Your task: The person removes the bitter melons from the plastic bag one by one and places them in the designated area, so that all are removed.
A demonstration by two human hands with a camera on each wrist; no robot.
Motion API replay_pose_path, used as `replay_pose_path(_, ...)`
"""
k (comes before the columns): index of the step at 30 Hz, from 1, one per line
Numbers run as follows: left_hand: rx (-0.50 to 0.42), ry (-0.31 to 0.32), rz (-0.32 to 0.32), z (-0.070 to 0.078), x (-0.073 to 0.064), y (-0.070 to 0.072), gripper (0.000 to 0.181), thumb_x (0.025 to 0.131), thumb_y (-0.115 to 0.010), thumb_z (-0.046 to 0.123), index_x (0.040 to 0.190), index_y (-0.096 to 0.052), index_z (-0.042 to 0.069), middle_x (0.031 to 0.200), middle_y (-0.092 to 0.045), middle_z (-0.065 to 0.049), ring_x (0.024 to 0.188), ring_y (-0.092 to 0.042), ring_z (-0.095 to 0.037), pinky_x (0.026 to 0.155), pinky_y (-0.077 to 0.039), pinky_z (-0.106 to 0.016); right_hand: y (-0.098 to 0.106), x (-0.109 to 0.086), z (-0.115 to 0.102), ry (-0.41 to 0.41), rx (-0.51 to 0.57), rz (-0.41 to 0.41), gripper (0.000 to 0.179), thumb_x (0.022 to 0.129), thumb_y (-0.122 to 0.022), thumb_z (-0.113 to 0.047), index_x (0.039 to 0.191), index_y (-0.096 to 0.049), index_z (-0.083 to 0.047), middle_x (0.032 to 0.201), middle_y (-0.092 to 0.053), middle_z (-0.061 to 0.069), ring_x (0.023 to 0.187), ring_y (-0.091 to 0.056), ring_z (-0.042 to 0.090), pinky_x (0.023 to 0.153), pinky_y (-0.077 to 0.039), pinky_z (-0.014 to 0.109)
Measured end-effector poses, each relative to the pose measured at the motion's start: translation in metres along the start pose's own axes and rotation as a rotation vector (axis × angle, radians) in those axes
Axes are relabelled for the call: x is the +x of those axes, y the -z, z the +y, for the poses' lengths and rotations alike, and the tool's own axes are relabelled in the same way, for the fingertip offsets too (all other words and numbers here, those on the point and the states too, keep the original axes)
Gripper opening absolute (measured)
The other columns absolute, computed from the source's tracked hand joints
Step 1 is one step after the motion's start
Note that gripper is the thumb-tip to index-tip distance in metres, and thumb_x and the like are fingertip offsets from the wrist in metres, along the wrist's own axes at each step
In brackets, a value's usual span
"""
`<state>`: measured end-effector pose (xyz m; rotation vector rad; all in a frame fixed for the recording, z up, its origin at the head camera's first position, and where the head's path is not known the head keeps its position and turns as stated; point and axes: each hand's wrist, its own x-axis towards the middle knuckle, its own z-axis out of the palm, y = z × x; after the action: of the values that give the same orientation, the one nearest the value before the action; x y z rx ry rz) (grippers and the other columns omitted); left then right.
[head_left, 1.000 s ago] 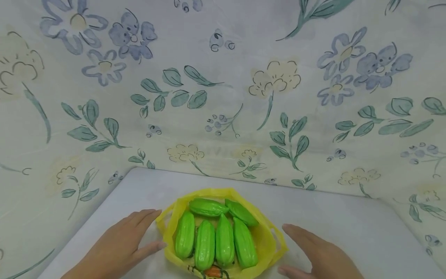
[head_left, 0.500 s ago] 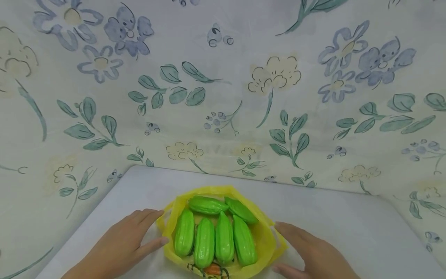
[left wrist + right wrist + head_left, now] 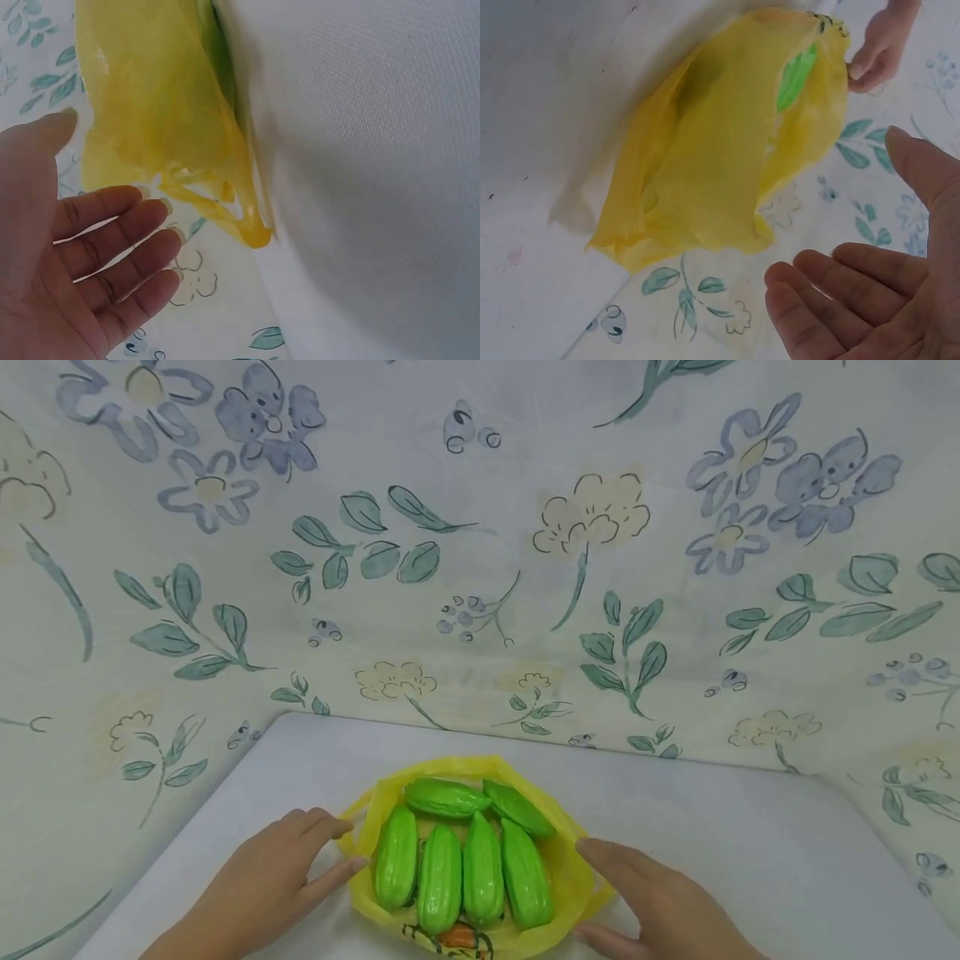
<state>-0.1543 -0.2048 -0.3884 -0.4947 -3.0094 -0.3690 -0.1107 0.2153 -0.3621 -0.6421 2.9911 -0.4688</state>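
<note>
A yellow plastic bag [image 3: 568, 885] stands on the white table with its mouth spread wide. Inside lie several glossy green, ribbed, elongated fruits [image 3: 440, 881], some in a front row and others behind. At the left handle, my left hand [image 3: 262, 877] has thumb and fingers apart, fingertips right at the bag's edge. My right hand [image 3: 652, 893] is at the right rim, its index fingertip overlapping the yellow plastic in the head view. Both wrist views show relaxed fingers beside the bag wall [image 3: 157, 97], with nothing in either palm.
The white tabletop [image 3: 720, 827] extends around the bag. Behind and on both sides rises a pale cloth [image 3: 510, 510] printed with flowers and leaves. Part of an orange and black print [image 3: 457, 935] shows at the bag's front.
My right hand has moved left, from beside the bag to its right rim. My left hand has edged slightly right, its fingers bending a little more. The bag has stayed in place.
</note>
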Motion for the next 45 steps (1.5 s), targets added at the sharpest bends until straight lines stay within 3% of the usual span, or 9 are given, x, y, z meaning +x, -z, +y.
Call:
replay_pose_path(7, -0.017, 0.017, -0.011, 0.000, 0.002, -0.001, 0.031, 0.096, -0.070, 0.054, 0.102, -0.067, 0.024, 0.096, -0.060, 0.014, 0.089, -0.057, -0.008, 0.081, -0.057, -0.039, -0.004, 0.005, -0.003, 0.008, 0.018, -0.031, 0.085, 0.088, -0.057, -0.081, 0.149, -0.055, -0.022, 0.145, -0.059, -0.002, 0.128, -0.061, 0.023, 0.102, -0.053, 0.048)
replay_pose_path(12, -0.047, 0.065, -0.052, 0.002, 0.003, -0.002, 0.024, 0.096, -0.073, 0.048, 0.094, -0.063, 0.026, 0.088, -0.057, 0.014, 0.083, -0.054, -0.005, 0.077, -0.055, -0.035, -0.005, 0.009, -0.008, 0.017, 0.032, -0.055, 0.084, 0.090, -0.055, -0.080, 0.148, -0.056, -0.020, 0.145, -0.059, -0.001, 0.129, -0.060, 0.024, 0.102, -0.052, 0.051)
replay_pose_path(15, -0.063, 0.071, -0.058, 0.003, 0.002, -0.003, 0.021, 0.095, -0.075, 0.043, 0.093, -0.062, 0.026, 0.087, -0.057, 0.015, 0.083, -0.054, -0.005, 0.078, -0.056, -0.035, -0.006, 0.010, -0.012, 0.029, 0.040, -0.064, 0.082, 0.092, -0.054, -0.078, 0.148, -0.057, -0.019, 0.145, -0.059, -0.001, 0.129, -0.060, 0.024, 0.102, -0.052, 0.051)
replay_pose_path(31, -0.060, -0.012, 0.030, 0.003, -0.002, -0.008, 0.018, 0.094, -0.079, 0.027, 0.088, -0.062, 0.028, 0.081, -0.052, 0.020, 0.077, -0.049, 0.001, 0.071, -0.053, -0.027, -0.014, 0.011, -0.017, 0.171, 0.038, -0.010, 0.069, 0.099, -0.055, -0.067, 0.147, -0.058, -0.017, 0.140, -0.060, -0.001, 0.123, -0.062, 0.019, 0.097, -0.056, 0.043)
replay_pose_path(39, -0.047, -0.047, 0.087, 0.004, -0.004, -0.010, 0.021, 0.093, -0.079, 0.022, 0.086, -0.060, 0.027, 0.079, -0.049, 0.021, 0.075, -0.047, 0.003, 0.069, -0.052, -0.025, -0.018, 0.016, -0.017, 0.182, 0.016, -0.033, 0.068, 0.100, -0.055, -0.066, 0.145, -0.059, -0.015, 0.139, -0.061, 0.000, 0.123, -0.062, 0.020, 0.097, -0.056, 0.043)
replay_pose_path(45, -0.044, -0.020, 0.057, 0.006, -0.003, -0.010, 0.019, 0.093, -0.079, 0.024, 0.087, -0.062, 0.027, 0.079, -0.050, 0.019, 0.075, -0.046, 0.001, 0.070, -0.052, -0.025, -0.020, 0.019, -0.016, 0.197, 0.016, -0.042, 0.070, 0.100, -0.052, -0.067, 0.145, -0.060, -0.014, 0.137, -0.063, 0.001, 0.122, -0.063, 0.020, 0.096, -0.057, 0.043)
